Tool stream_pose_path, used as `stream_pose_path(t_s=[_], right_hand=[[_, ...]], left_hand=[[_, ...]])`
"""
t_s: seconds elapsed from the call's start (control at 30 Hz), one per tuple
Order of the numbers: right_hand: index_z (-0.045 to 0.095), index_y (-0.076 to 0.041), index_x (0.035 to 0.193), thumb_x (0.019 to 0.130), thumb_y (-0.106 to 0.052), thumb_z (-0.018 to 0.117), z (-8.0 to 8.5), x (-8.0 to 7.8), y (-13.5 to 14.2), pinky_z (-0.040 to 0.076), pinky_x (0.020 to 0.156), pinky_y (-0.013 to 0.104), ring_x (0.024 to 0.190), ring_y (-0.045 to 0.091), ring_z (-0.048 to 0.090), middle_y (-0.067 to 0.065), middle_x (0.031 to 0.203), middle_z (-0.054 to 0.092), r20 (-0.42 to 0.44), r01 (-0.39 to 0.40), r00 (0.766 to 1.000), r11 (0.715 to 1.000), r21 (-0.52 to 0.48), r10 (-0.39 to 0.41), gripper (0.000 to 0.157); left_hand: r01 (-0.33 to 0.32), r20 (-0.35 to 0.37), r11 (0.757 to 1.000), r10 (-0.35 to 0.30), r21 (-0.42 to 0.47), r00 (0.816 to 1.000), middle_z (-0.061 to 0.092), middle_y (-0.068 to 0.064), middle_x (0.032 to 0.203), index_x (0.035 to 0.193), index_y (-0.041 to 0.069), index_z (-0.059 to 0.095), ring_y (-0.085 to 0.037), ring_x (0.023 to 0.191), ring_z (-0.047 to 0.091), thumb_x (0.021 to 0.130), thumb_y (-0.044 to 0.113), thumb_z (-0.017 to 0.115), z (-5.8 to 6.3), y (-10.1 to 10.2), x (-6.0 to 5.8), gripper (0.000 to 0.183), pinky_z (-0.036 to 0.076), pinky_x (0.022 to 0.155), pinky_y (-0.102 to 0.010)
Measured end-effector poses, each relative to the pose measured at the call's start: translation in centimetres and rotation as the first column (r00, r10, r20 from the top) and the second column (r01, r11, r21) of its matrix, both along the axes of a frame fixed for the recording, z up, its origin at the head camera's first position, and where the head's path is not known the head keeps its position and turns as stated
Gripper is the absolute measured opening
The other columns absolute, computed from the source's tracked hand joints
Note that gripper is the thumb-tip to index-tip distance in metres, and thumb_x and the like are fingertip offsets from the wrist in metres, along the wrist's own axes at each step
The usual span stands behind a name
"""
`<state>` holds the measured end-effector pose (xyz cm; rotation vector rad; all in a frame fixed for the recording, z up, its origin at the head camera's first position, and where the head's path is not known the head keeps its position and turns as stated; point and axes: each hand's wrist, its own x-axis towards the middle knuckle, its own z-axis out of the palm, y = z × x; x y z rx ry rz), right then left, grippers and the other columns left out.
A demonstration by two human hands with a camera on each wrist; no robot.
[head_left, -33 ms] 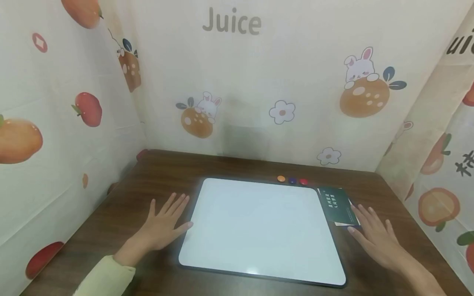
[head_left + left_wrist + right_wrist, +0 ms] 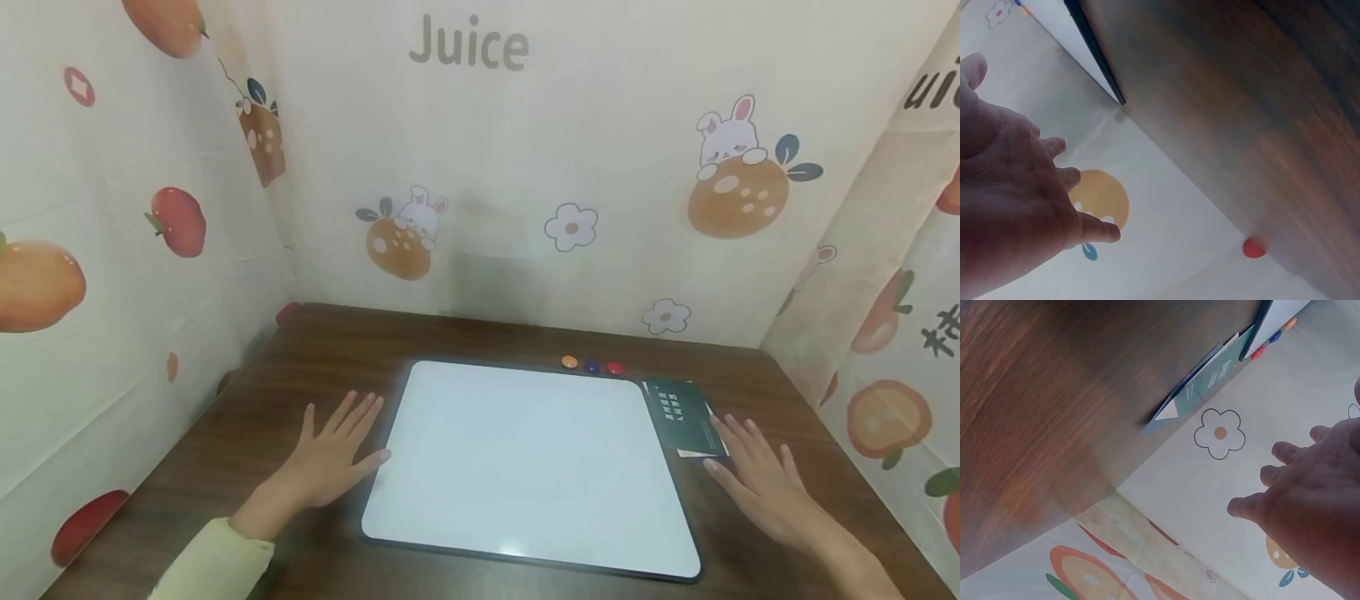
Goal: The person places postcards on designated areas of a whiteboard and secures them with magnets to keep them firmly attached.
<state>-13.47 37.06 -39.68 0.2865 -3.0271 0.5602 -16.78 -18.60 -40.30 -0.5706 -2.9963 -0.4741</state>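
A white board with a dark rim and rounded corners lies on the brown table. My left hand is at its left edge, palm down with the fingers spread; the thumb tip overlaps the rim in the head view, and I cannot tell whether it touches. Over on the right, my right hand has its fingers straight, near the lower right corner of a green booklet with white characters. Neither hand holds anything. In the wrist views the left palm and right palm show extended fingers.
Beyond the board's far edge, three small round pieces sit in a row: orange, dark blue and red. Something white and blue shows under the booklet. Fruit-printed curtains enclose the table at the back and both sides.
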Motion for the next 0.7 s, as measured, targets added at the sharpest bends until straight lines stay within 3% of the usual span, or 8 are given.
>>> stream_pose_path(t_s=[0.17, 0.43, 0.7], right_hand=[[0.005, -0.007, 0.153, 0.101, -0.038, 0.040, -0.3, 0.4, -0.1, -0.023, 0.098, 0.065, 0.139, 0.046, -0.014, 0.031, 0.153, 0.005, 0.004, 0.014, 1.000, 1.000, 0.013, -0.014, 0.070], [0.008, -0.006, 0.153, 0.100, -0.039, 0.042, -0.5, 0.5, -0.1, -0.021, 0.100, 0.066, 0.139, 0.048, -0.011, 0.030, 0.153, 0.006, 0.008, 0.013, 1.000, 1.000, 0.016, -0.013, 0.071], [0.010, -0.005, 0.152, 0.101, -0.039, 0.040, -0.3, -0.7, 0.3, -0.023, 0.097, 0.066, 0.139, 0.048, -0.011, 0.033, 0.151, 0.008, 0.007, 0.016, 1.000, 1.000, 0.015, -0.016, 0.069]], left_hand=[[0.009, 0.015, 1.000, -0.009, 0.013, 1.000, 0.020, -0.013, 0.156, 0.151, 0.009, 0.025, -0.036, 0.144, 0.007, 0.094, 0.055, 0.046, 0.1, -0.1, 0.2, 0.077, -0.009, 0.105, -0.067], [0.014, -0.003, 1.000, -0.014, -0.002, 1.000, 0.020, -0.014, 0.156, 0.151, 0.007, 0.026, -0.037, 0.143, 0.010, 0.094, 0.054, 0.046, -0.2, -0.5, 0.3, 0.076, 0.001, 0.108, -0.066], [0.028, 0.006, 1.000, -0.028, 0.003, 1.000, 0.020, -0.014, 0.156, 0.151, 0.007, 0.025, -0.037, 0.143, 0.009, 0.095, 0.055, 0.043, -0.2, -0.3, -0.5, 0.077, 0.000, 0.108, -0.064]])
